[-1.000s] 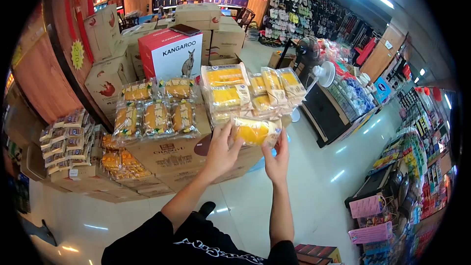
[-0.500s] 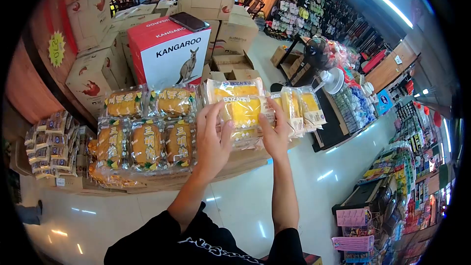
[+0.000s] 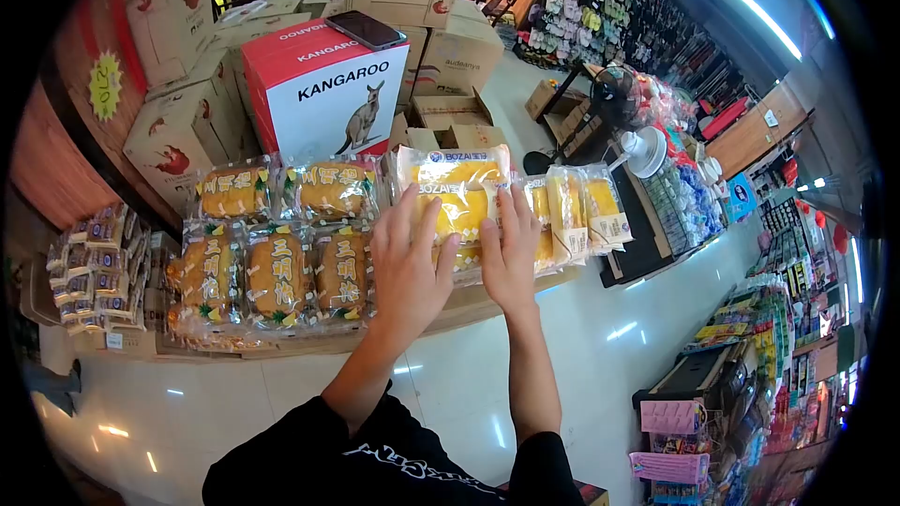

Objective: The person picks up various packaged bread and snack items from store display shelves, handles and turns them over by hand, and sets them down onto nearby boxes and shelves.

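While the left hand point(image 3: 409, 262) lies spread on the packet point(image 3: 464, 214) at 9 o'clock, fingers extended, the right hand point(image 3: 510, 262) lies likewise at 3 o'clock; neither visibly grips. The packet sits between them, at 6 o'clock from the rear packet point(image 3: 455, 171). Judged by its thin film and yellow, sponge-like contents, it should be light, soft, slippery and crushable: hold both side edges. At 11 o'clock stands a square-edged box point(image 3: 323, 98); at 9 o'clock, rounded buns point(image 3: 276, 272) in glossy, creased film.
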Demonstrator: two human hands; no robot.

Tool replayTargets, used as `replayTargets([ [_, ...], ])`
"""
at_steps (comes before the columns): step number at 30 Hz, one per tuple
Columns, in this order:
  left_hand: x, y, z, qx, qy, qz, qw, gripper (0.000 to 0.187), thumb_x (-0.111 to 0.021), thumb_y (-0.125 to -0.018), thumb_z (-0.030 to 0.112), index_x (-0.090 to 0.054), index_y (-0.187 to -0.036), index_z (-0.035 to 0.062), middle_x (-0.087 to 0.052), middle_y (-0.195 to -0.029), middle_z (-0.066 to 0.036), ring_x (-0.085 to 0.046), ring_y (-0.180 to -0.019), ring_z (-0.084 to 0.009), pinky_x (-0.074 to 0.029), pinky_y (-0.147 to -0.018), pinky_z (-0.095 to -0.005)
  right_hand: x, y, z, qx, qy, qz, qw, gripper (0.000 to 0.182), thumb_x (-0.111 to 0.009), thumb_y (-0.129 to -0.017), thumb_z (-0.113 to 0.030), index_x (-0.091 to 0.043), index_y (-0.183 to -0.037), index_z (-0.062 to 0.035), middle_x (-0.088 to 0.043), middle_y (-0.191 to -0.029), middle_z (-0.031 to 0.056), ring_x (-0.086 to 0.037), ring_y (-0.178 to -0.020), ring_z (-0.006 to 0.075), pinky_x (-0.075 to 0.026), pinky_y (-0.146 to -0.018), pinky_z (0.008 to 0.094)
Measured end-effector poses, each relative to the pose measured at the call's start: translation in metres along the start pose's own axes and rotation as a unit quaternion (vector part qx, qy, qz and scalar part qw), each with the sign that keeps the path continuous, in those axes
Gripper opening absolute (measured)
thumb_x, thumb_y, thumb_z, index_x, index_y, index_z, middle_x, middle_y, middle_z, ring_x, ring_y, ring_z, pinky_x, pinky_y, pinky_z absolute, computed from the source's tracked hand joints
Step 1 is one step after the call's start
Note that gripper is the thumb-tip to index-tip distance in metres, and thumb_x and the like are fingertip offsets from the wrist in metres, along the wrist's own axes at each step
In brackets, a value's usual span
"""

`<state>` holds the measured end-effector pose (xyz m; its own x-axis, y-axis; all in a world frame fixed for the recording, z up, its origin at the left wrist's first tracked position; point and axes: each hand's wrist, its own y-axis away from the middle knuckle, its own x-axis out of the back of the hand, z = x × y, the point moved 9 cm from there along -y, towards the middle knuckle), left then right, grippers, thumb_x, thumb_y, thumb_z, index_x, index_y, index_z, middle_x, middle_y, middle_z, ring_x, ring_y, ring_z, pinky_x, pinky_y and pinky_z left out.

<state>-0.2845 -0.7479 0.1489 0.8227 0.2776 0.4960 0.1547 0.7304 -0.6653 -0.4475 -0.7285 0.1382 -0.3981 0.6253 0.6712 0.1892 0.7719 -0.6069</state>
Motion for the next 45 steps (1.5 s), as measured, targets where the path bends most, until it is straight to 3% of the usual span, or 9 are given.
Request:
replayTargets([
  [14, -0.008, 0.003, -0.015, 0.026, 0.044, -0.025, 0.998, 0.053, -0.073, -0.082, 0.021, -0.053, -0.126, 0.0011, -0.043, -0.139, -0.019, -0.042, -0.125, -0.036, -0.035, -0.102, -0.0463, -0.001, 0.006, 0.005, -0.012, 0.017, -0.005, 1.0, 0.054, -0.051, -0.093, -0.023, -0.041, -0.136, 0.0067, -0.038, -0.143, 0.0287, -0.038, -0.128, 0.0451, -0.028, -0.108, 0.0499],
  [18, -0.007, 0.003, -0.015, 0.031, 0.074, -0.036, 0.996, 0.054, -0.075, -0.079, 0.016, -0.052, -0.125, -0.0005, -0.041, -0.14, -0.02, -0.04, -0.127, -0.0367, -0.033, -0.104, -0.0465, 0.017, 0.023, 0.009, -0.035, -0.011, 0.039, 0.999, 0.057, -0.054, -0.091, -0.018, -0.037, -0.139, 0.0055, -0.035, -0.145, 0.0272, -0.035, -0.133, 0.0437, -0.025, -0.111, 0.0484],
  [21, -0.006, 0.003, -0.008, 0.019, 0.077, -0.04, 0.996, 0.056, -0.073, -0.079, 0.023, -0.053, -0.126, 0.0006, -0.041, -0.139, -0.021, -0.04, -0.125, -0.0375, -0.033, -0.101, -0.0481, 0.041, 0.045, 0.014, -0.063, -0.016, 0.074, 0.995, 0.058, -0.055, -0.091, -0.016, -0.035, -0.141, 0.0047, -0.034, -0.147, 0.026, -0.033, -0.135, 0.042, -0.024, -0.112, 0.0469],
  [25, 0.02, 0.015, 0.012, -0.018, 0.174, 0.046, 0.983, 0.054, -0.071, -0.083, 0.023, -0.05, -0.128, 0.002, -0.039, -0.14, -0.023, -0.035, -0.132, -0.0378, -0.028, -0.108, -0.048, 0.089, 0.102, 0.022, -0.139, 0.027, 0.117, 0.983, 0.058, -0.056, -0.091, -0.017, -0.035, -0.142, 0.003, -0.034, -0.147, 0.0241, -0.033, -0.136, 0.0393, -0.025, -0.112, 0.0451],
  [27, 0.036, 0.025, 0.033, -0.059, 0.253, 0.081, 0.962, 0.051, -0.066, -0.085, 0.016, -0.045, -0.128, -0.0035, -0.037, -0.14, -0.025, -0.033, -0.133, -0.0384, -0.025, -0.111, -0.049, 0.115, 0.155, 0.027, -0.197, 0.053, 0.146, 0.968, 0.058, -0.057, -0.091, -0.016, -0.035, -0.141, 0.0027, -0.035, -0.147, 0.0237, -0.034, -0.136, 0.039, -0.026, -0.112, 0.0451],
  [29, 0.048, 0.039, 0.048, -0.117, 0.336, 0.131, 0.925, 0.05, -0.063, -0.085, 0.013, -0.043, -0.127, -0.0067, -0.037, -0.14, -0.026, -0.034, -0.133, -0.0391, -0.025, -0.111, -0.0501, 0.142, 0.215, 0.028, -0.277, 0.064, 0.193, 0.939, 0.056, -0.057, -0.092, -0.018, -0.038, -0.14, 0.0031, -0.037, -0.146, 0.0235, -0.036, -0.134, 0.0379, -0.027, -0.111, 0.044],
  [33, 0.052, 0.083, 0.093, -0.185, 0.447, 0.07, 0.872, 0.049, -0.059, -0.085, 0.011, -0.041, -0.127, -0.0084, -0.04, -0.137, -0.027, -0.036, -0.13, -0.0395, -0.026, -0.11, -0.0502, 0.195, 0.365, -0.013, -0.415, 0.121, 0.286, 0.855, 0.054, -0.057, -0.093, -0.02, -0.04, -0.138, 0.0043, -0.039, -0.144, 0.0234, -0.038, -0.133, 0.0365, -0.028, -0.111, 0.0429],
  [39, 0.046, 0.202, 0.153, -0.182, 0.538, -0.262, 0.78, 0.045, -0.064, -0.084, 0.01, -0.049, -0.124, -0.0047, -0.048, -0.129, -0.021, -0.045, -0.123, -0.034, -0.033, -0.106, -0.0441, 0.23, 0.608, -0.174, -0.561, 0.233, 0.427, 0.67, 0.052, -0.056, -0.093, -0.02, -0.042, -0.136, 0.0062, -0.042, -0.142, 0.0225, -0.04, -0.132, 0.0344, -0.029, -0.111, 0.0409],
  [45, 0.079, 0.337, 0.19, -0.184, 0.53, -0.531, 0.635, 0.044, -0.066, -0.085, 0.015, -0.052, -0.124, -0.0012, -0.051, -0.128, -0.016, -0.048, -0.12, -0.0281, -0.037, -0.103, -0.04, 0.176, 0.767, -0.384, -0.626, 0.287, 0.581, 0.433, 0.053, -0.058, -0.093, -0.028, -0.046, -0.133, 0.0046, -0.048, -0.136, 0.0204, -0.046, -0.125, 0.032, -0.036, -0.104, 0.0408],
])
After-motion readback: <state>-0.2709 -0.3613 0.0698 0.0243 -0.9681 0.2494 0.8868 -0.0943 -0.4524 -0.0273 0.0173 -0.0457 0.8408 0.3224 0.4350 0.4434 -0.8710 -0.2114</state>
